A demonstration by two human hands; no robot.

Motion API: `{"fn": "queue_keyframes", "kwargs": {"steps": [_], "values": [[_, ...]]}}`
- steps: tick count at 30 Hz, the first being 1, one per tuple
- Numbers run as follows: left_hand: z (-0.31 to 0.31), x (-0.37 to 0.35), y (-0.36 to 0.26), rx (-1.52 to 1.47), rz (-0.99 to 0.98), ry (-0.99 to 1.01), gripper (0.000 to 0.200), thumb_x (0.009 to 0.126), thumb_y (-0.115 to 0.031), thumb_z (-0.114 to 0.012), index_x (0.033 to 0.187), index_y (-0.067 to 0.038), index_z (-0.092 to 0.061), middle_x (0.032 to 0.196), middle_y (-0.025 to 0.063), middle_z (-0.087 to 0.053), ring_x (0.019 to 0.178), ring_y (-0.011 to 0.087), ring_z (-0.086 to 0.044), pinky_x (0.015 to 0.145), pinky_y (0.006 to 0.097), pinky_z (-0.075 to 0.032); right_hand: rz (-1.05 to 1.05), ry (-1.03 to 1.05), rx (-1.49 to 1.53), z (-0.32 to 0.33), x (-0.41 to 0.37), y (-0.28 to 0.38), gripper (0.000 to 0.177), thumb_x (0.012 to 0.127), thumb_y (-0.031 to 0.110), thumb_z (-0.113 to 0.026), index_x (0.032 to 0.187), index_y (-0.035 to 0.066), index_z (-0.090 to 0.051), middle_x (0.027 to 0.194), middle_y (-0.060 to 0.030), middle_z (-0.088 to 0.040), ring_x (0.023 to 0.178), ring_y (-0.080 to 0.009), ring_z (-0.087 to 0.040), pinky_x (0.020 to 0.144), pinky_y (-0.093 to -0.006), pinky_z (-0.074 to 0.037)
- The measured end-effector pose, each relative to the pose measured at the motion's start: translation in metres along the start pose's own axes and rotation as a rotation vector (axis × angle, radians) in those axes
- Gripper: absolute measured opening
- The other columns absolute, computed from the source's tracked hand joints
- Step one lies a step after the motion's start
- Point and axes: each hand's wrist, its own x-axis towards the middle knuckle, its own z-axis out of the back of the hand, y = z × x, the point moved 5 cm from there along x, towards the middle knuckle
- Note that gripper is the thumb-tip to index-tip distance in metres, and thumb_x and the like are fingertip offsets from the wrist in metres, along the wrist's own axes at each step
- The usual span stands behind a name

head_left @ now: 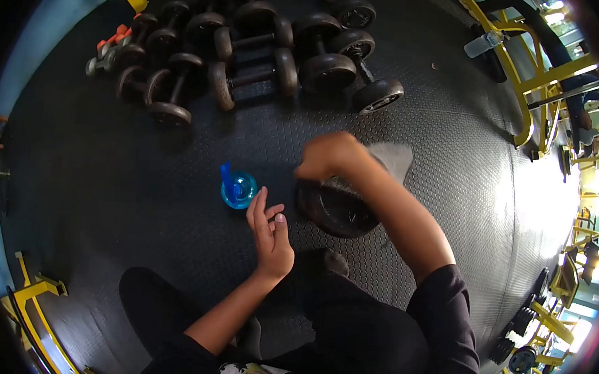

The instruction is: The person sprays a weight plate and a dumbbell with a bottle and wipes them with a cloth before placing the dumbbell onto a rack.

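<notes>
A blue see-through bottle [243, 189] with a bright blue top stands on the floor, seen from above. Beside it is my left hand [269, 243], its fingers stretched out and apart, holding nothing; the fingertips are close to the bottle's lower right side. My right hand [329, 156] is curled closed and slightly blurred, gripping a grey cloth [392, 158] that partly shows behind my forearm. Below that hand lies a black rounded weight [342, 213], which looks like a dumbbell end. My forearm and the cloth hide part of it.
Rows of dark dumbbells [255, 69] cover the floor ahead, with small red and grey ones [110, 48] at far left. Yellow-framed gym machines [528, 84] stand at right, and another yellow frame [33, 295] at lower left. My bent legs [373, 326] are close below my hands.
</notes>
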Motion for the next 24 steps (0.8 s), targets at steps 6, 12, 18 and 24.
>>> {"fn": "queue_keyframes", "kwargs": {"steps": [6, 12, 18, 24], "values": [[0.012, 0.004, -0.001, 0.073, -0.079, -0.160, 0.056, 0.103, -0.009, -0.040, 0.152, -0.001, -0.015, 0.150, 0.0169, -0.015, 0.120, 0.0247, -0.040, 0.099, 0.0402, -0.043, 0.073, -0.322, -0.635, -0.068, -0.031, 0.074, 0.037, 0.091, 0.032, -0.056, 0.118, 0.010, -0.071, 0.131, -0.0134, -0.061, 0.136, -0.0347, -0.041, 0.113, -0.0519, -0.027], [0.022, 0.004, -0.007, 0.103, -0.181, -0.112, 0.057, 0.101, -0.007, -0.040, 0.151, 0.001, -0.014, 0.148, 0.0181, -0.016, 0.120, 0.0251, -0.040, 0.096, 0.0380, -0.043, 0.239, -1.066, -0.371, -0.133, -0.081, 0.042, 0.040, 0.087, 0.030, -0.059, 0.123, 0.015, -0.066, 0.143, -0.0065, -0.048, 0.137, -0.0292, -0.039, 0.108, -0.0701, -0.028], [0.014, -0.002, -0.009, 0.046, -0.186, -0.099, 0.057, 0.101, -0.009, -0.041, 0.152, -0.003, -0.017, 0.150, 0.0135, -0.024, 0.119, 0.0206, -0.042, 0.096, 0.0328, -0.041, 0.166, -1.065, -0.304, -0.161, -0.100, -0.027, 0.036, 0.088, 0.032, -0.067, 0.123, 0.026, -0.059, 0.137, -0.0063, -0.053, 0.138, -0.0291, -0.041, 0.109, -0.0704, -0.031], [-0.015, -0.004, -0.030, 0.246, -0.254, 0.137, 0.066, 0.099, -0.019, -0.050, 0.153, -0.002, -0.015, 0.153, 0.0183, -0.018, 0.131, 0.0318, -0.038, 0.104, 0.0436, -0.037, 0.270, -1.134, 0.037, -0.172, -0.101, -0.089, 0.067, 0.073, 0.024, -0.081, 0.133, 0.014, -0.053, 0.148, -0.0115, -0.045, 0.142, -0.0312, -0.038, 0.112, -0.0423, -0.043]]}}
